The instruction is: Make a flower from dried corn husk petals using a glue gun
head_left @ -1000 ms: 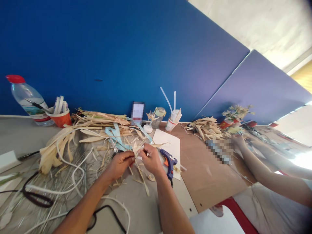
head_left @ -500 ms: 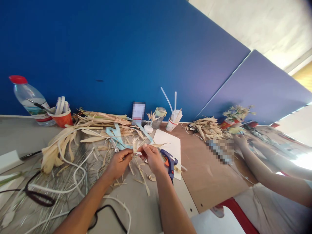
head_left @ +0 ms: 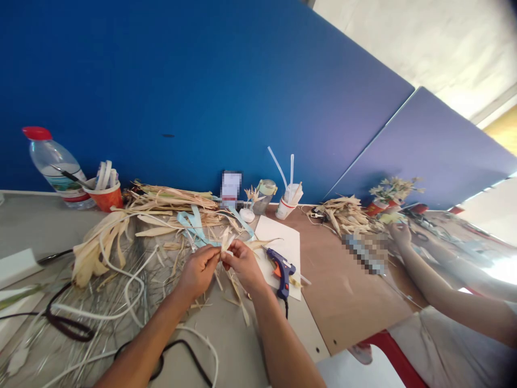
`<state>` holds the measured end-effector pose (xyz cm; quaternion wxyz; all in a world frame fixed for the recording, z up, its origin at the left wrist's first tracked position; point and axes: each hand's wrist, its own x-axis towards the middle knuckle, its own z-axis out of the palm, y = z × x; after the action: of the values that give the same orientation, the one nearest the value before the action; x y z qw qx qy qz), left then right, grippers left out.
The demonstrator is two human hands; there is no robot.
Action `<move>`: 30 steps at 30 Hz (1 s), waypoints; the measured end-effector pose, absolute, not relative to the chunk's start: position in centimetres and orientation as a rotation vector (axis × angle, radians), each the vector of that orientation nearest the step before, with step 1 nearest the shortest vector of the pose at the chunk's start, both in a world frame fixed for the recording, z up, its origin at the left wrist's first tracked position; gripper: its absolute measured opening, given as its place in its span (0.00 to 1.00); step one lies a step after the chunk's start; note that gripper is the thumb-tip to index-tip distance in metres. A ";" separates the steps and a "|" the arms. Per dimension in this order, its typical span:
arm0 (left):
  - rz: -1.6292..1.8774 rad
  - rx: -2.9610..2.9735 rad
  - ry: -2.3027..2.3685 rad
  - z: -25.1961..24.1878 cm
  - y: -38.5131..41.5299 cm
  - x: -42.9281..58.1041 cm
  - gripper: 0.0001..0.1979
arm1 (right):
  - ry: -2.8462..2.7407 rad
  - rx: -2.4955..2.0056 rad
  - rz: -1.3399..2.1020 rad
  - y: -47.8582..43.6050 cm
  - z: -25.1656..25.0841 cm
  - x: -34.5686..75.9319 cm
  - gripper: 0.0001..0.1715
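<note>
My left hand [head_left: 199, 271] and my right hand [head_left: 241, 265] meet fingertip to fingertip over the grey table [head_left: 238, 339]. Both pinch a small pale piece of dried husk [head_left: 224, 241] whose strips stick up between them. A blue and orange glue gun [head_left: 281, 271] lies just right of my right hand, on a white sheet of paper [head_left: 283, 240]. Loose dried husk strips [head_left: 133, 221] and pale blue ribbon [head_left: 193, 226] lie spread behind my hands.
A red-capped water bottle [head_left: 54, 167] and an orange cup [head_left: 105, 195] of tools stand at the back left. White and black cables [head_left: 129, 291] cross the left side. Another person's arm [head_left: 436, 291] reaches over the brown board [head_left: 347, 302] at right, near more husks [head_left: 343, 213].
My hands have drawn closer together and shifted slightly left, still working the husk piece. The view has drifted a little to the right.
</note>
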<state>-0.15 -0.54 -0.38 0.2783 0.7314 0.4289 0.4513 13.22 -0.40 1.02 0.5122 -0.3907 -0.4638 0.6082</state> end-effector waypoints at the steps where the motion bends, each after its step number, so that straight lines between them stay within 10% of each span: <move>1: 1.217 1.985 1.128 -0.3 -0.6 -0.1 0.12 | -1.111 -0.935 1.471 -0.4 0.9 13.2 0.11; 30: 1.283 2.318 1.303 -1.2 -0.1 -0.9 0.13 | -1.219 -0.978 1.399 -0.5 1.6 14.5 0.10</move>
<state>-0.93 -0.15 -1.21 0.0943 0.7817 0.4392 0.4326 14.45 -0.55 1.58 0.4984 -0.4042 -0.5039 0.5782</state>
